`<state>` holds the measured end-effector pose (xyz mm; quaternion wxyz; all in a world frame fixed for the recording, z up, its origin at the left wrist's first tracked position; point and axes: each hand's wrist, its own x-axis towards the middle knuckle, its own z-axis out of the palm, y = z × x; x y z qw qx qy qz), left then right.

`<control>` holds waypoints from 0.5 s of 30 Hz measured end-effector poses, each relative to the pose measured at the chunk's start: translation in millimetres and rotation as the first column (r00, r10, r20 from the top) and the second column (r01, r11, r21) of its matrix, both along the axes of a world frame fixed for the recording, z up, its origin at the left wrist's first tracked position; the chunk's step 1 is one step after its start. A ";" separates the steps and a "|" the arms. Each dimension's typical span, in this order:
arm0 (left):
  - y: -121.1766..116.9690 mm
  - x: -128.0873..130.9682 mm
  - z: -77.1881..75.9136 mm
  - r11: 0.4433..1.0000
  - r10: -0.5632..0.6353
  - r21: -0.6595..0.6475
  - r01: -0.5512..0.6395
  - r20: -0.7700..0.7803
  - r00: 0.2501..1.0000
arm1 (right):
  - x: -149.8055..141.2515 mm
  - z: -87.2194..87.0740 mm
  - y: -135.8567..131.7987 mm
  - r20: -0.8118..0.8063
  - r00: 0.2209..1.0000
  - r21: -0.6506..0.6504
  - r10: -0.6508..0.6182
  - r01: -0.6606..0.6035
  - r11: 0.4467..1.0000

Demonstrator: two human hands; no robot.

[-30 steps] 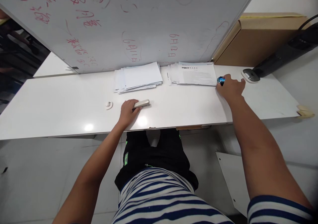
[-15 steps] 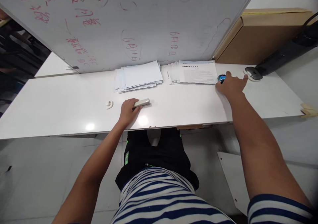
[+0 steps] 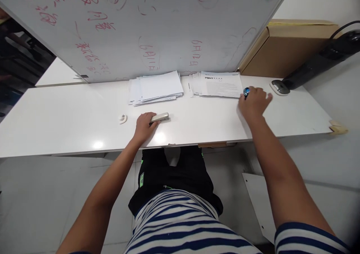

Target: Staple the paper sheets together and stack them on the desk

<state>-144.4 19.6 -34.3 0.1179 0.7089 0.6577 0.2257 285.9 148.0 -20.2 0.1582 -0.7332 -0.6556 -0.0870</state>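
My left hand (image 3: pixel 144 127) rests on the white table with its fingers wrapped round the rear end of a light-coloured stapler (image 3: pixel 161 117). The stapler lies pointing to the right. Farther right, my right hand (image 3: pixel 254 103) has its fingers curled over a small blue box (image 3: pixel 246 92), most of which they hide. That box is close to the right edge of a stack of printed sheets (image 3: pixel 222 85). Behind the stapler lies another stack of white paper (image 3: pixel 157 87), its sheets slightly uneven.
A small white curved object (image 3: pixel 122 119) lies left of my left hand. A whiteboard (image 3: pixel 174 29) with red writing rises behind the papers. Toward the right stand a cardboard box (image 3: pixel 289 53) and a black cylindrical device (image 3: pixel 317 60) with a grey-and-white base. The table's front edge is close to my body.
My right hand has closed more over the small blue box, which now shows less. The view has shifted slightly. My left hand and the stapler stay in place.
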 end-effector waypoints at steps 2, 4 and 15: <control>-0.3 -0.1 -0.1 1.000 0.000 0.002 0.000 0.001 1.000 | -16.1 -1.5 2.2 -0.038 0.968 -0.026 0.249 -0.250 0.968; -0.5 -0.4 -0.4 1.000 -0.001 0.012 0.001 0.005 1.000 | -28.0 -7.0 12.4 -0.085 0.898 -0.104 0.432 -0.439 0.892; -0.2 -1.9 -2.5 0.998 -0.015 0.064 0.014 0.014 1.000 | -35.8 -36.3 36.3 0.145 0.903 -0.093 0.405 -0.395 0.914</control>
